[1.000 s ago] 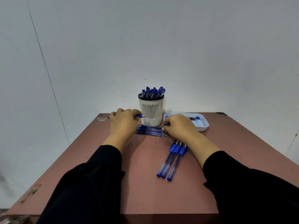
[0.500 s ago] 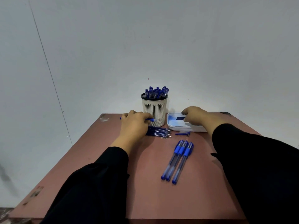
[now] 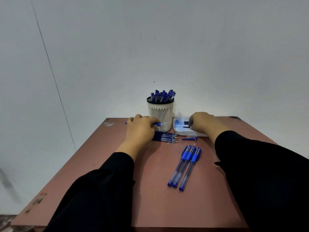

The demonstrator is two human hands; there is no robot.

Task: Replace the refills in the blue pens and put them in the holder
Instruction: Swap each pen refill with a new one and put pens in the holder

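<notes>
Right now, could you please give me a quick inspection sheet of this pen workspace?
Surface: reddish-brown table, scuffed at its left edge.
Job's things: holder full of blue pens at the back; three capped pens lying side by side; a row of refills in front of the holder; white tray to its right.
Clutter: a small blue pen part in front of the tray.
Hands: left hand grips a blue pen; right hand reaches into the tray, its fingers hidden.
Cables: nothing seen.
Surroundings: plain white wall.
</notes>
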